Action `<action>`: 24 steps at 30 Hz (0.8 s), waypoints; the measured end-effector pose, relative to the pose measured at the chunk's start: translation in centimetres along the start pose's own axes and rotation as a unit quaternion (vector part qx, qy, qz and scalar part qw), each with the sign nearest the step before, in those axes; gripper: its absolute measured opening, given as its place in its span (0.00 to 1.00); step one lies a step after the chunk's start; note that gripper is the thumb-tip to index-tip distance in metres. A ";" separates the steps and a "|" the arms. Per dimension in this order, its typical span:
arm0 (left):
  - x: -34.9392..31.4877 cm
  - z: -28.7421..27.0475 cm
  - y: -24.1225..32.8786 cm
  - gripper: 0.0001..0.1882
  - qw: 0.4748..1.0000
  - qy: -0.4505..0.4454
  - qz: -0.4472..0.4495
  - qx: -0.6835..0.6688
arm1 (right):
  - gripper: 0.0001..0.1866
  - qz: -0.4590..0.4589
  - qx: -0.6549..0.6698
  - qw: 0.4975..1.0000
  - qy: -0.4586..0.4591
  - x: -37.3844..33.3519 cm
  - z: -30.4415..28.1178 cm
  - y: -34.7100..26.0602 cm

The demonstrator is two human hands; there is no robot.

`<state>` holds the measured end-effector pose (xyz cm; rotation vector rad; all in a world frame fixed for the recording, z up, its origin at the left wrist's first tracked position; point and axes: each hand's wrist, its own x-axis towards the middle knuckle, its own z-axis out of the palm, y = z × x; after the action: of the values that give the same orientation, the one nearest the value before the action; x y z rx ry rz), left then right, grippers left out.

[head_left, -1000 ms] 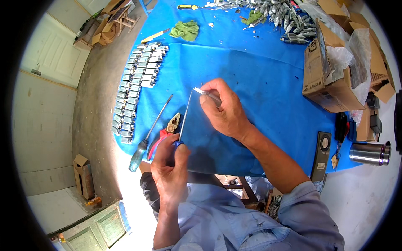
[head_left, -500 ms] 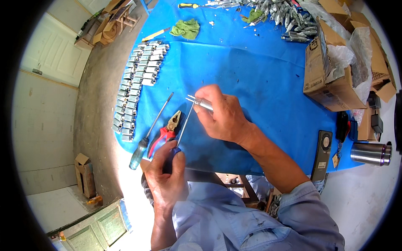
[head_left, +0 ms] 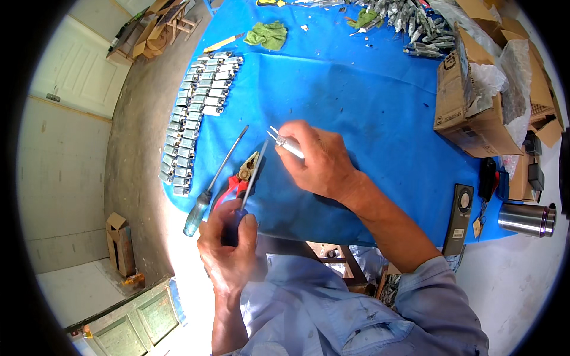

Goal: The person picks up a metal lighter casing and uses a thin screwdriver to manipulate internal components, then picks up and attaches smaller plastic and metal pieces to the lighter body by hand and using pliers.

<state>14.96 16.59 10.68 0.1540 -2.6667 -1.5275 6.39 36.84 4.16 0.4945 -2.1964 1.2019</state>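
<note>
My left hand (head_left: 228,243) is closed around the dark blue handle of a screwdriver (head_left: 254,181), whose thin shaft points up and away. In my right hand (head_left: 320,157) is a small silvery metal part with two thin prongs (head_left: 290,145), pinched between thumb and fingers, prongs toward the left. The screwdriver's tip ends just below the prongs, with a small gap. Partly behind the screwdriver lie red-handled pliers (head_left: 246,168). A second screwdriver with a translucent teal handle (head_left: 196,216) lies to their left on the blue cloth (head_left: 368,107).
Rows of small metal parts (head_left: 190,124) lie along the left edge. Farther back are a green rag (head_left: 267,37), a yellow-handled blade (head_left: 224,43) and a heap of metal parts (head_left: 412,24). At right stand a cardboard box (head_left: 454,101) and a steel flask (head_left: 525,219).
My left hand has drawn slightly left, taking the screwdriver tip away from the prongs. The right hand has stayed nearly in place, with the part tilted a little more.
</note>
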 end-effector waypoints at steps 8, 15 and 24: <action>2.9 2.0 1.1 0.08 1.000 0.014 0.004 -0.028 | 0.15 0.001 0.012 1.000 0.009 0.1 0.2 -0.1; 5.6 4.1 1.3 0.16 0.991 -0.029 -0.054 -0.116 | 0.15 0.037 0.084 0.996 -0.006 -0.2 0.5 -0.4; 7.1 3.9 0.4 0.08 0.941 -0.065 -0.113 -0.313 | 0.11 0.182 0.284 0.932 -0.131 -0.6 0.2 -1.6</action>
<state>7.47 19.30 9.14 0.3368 -2.1526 -2.4454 7.75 35.87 4.73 0.5068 -2.1953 2.1062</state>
